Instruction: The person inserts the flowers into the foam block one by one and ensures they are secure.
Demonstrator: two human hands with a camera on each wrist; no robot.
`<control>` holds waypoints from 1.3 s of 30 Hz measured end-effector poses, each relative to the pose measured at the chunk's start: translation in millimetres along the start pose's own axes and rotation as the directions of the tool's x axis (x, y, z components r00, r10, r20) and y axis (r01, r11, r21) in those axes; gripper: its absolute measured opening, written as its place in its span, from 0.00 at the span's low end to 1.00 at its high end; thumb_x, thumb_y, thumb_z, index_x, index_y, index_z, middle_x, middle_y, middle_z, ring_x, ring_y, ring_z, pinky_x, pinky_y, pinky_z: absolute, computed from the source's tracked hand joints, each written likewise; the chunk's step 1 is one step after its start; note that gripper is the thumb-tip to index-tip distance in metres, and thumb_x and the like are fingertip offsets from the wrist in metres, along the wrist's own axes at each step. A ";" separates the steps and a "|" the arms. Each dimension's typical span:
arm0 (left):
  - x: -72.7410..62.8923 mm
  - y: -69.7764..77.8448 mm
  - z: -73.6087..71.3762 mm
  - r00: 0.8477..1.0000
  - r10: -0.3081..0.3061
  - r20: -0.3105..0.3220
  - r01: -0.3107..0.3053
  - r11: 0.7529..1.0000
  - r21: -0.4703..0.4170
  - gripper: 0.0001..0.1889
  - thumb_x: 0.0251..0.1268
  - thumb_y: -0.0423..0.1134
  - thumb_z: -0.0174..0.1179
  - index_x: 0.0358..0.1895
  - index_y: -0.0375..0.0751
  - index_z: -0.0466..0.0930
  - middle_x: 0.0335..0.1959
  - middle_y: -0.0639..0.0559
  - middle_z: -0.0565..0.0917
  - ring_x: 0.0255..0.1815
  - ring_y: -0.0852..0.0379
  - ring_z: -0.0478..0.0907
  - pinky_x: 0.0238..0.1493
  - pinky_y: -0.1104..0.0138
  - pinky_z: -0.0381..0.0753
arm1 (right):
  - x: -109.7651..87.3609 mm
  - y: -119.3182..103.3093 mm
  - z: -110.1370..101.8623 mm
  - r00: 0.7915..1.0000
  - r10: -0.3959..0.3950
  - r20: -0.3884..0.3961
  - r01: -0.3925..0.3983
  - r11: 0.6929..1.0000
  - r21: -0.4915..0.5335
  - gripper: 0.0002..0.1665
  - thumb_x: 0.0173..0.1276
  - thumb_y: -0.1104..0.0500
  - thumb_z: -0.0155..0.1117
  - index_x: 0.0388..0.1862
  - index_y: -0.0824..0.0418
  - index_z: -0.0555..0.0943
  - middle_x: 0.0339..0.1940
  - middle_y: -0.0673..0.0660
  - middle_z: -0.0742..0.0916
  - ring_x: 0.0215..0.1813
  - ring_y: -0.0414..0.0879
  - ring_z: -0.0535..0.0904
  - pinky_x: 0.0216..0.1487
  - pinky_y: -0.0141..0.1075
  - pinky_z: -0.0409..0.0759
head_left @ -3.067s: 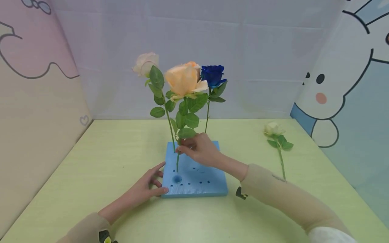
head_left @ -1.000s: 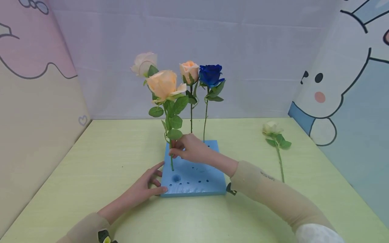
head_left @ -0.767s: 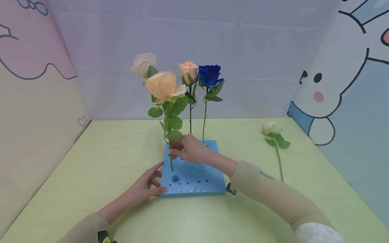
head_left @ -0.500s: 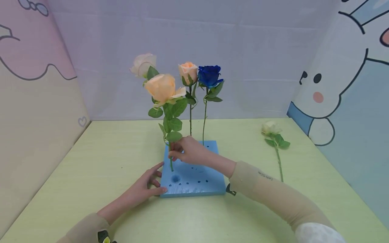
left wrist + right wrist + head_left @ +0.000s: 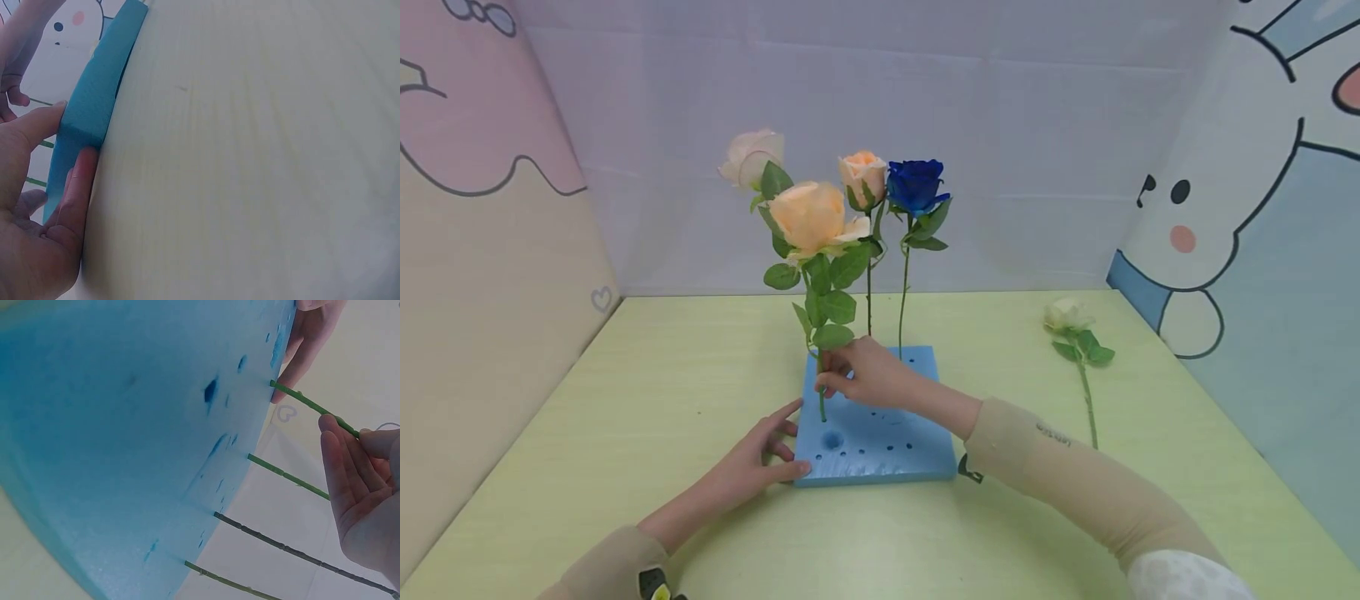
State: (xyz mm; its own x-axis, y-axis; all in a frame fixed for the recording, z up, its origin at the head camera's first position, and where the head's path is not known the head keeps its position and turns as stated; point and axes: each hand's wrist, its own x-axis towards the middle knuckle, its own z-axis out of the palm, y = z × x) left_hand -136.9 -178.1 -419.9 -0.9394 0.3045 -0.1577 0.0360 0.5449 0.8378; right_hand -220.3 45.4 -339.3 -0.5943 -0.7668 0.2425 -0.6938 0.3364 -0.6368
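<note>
Between thumb and fingers, my right hand (image 5: 865,372) pinches the green stem of a large peach rose (image 5: 811,217). The rose stands nearly upright, and its stem end (image 5: 275,384) meets the top of a blue foam block (image 5: 880,462) with holes; how deep it sits I cannot tell. My left hand (image 5: 748,462) rests at the block's front left corner, fingers spread and touching its side (image 5: 81,125), thumb near the front edge. Behind stand a pale pink rose (image 5: 752,158), a smaller peach rose (image 5: 862,177) and a blue rose (image 5: 916,185), their stems in the block.
A white rose (image 5: 1067,317) with green leaves lies on the pale yellow table (image 5: 625,392) to the right, its stem partly behind my right sleeve (image 5: 1075,467). A pale cloth wall (image 5: 1037,167) closes off the back, with printed panels at both sides.
My right hand has moved the peach rose left, uncovering the smaller peach rose behind. Over the last half second its bloom tilts slightly right. My left hand keeps its place.
</note>
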 end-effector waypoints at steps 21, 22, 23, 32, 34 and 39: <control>-1.0 -1.5 0.5 0.999 0.044 0.008 -0.044 0.999 -0.004 0.47 0.60 0.45 0.70 0.79 0.48 0.51 0.60 0.40 0.73 0.45 0.56 0.79 0.45 0.70 0.76 | -1.2 4.0 2.5 0.999 0.044 -0.002 -0.044 0.999 -0.027 0.04 0.72 0.59 0.61 0.38 0.59 0.78 0.34 0.53 0.91 0.37 0.42 0.89 0.38 0.26 0.81; -1.1 -1.5 0.4 0.999 0.046 0.008 -0.046 0.999 -0.006 0.47 0.60 0.45 0.70 0.79 0.48 0.51 0.60 0.40 0.73 0.45 0.56 0.79 0.45 0.70 0.76 | -1.2 4.1 2.2 0.999 0.045 0.000 -0.045 0.998 -0.031 0.04 0.72 0.59 0.61 0.38 0.59 0.78 0.34 0.53 0.91 0.38 0.41 0.89 0.38 0.26 0.80; -1.2 -1.8 0.3 0.999 0.048 0.008 -0.048 0.999 -0.007 0.47 0.60 0.45 0.70 0.79 0.48 0.51 0.60 0.40 0.73 0.45 0.56 0.78 0.45 0.70 0.76 | -1.2 3.9 2.0 0.999 0.046 0.003 -0.046 0.998 -0.036 0.05 0.72 0.59 0.61 0.38 0.59 0.77 0.35 0.53 0.91 0.39 0.41 0.89 0.38 0.26 0.80; -1.0 -3.2 -0.7 0.998 0.055 0.010 -0.055 0.998 -0.006 0.47 0.60 0.46 0.69 0.79 0.49 0.51 0.61 0.41 0.73 0.46 0.56 0.78 0.46 0.69 0.75 | -2.4 0.6 -0.2 0.997 0.074 0.010 -0.075 0.997 0.004 0.04 0.72 0.57 0.62 0.37 0.56 0.78 0.37 0.52 0.90 0.42 0.40 0.88 0.38 0.28 0.80; -1.0 -3.6 -0.8 0.998 0.058 0.009 -0.058 0.998 -0.005 0.47 0.61 0.46 0.69 0.79 0.49 0.51 0.61 0.41 0.72 0.46 0.56 0.78 0.47 0.69 0.75 | -2.5 1.1 0.2 0.998 0.070 0.006 -0.070 0.997 0.012 0.05 0.72 0.57 0.62 0.37 0.56 0.78 0.36 0.52 0.90 0.41 0.40 0.88 0.37 0.29 0.80; -0.5 -4.5 -0.4 0.998 0.058 0.008 -0.058 0.998 -0.003 0.47 0.60 0.45 0.69 0.79 0.49 0.51 0.60 0.41 0.73 0.45 0.56 0.79 0.47 0.69 0.75 | -2.6 2.5 2.4 0.998 0.059 -0.006 -0.059 0.998 0.016 0.05 0.72 0.57 0.63 0.37 0.57 0.78 0.36 0.52 0.90 0.41 0.40 0.88 0.37 0.28 0.80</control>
State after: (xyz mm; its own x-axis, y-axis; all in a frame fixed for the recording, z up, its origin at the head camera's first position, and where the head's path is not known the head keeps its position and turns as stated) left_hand -136.6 -181.0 -423.4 -0.9329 0.3417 -0.1133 0.0891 0.5241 0.8470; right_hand -219.5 46.9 -343.4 -0.6368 -0.7421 0.2093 -0.6511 0.3721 -0.6615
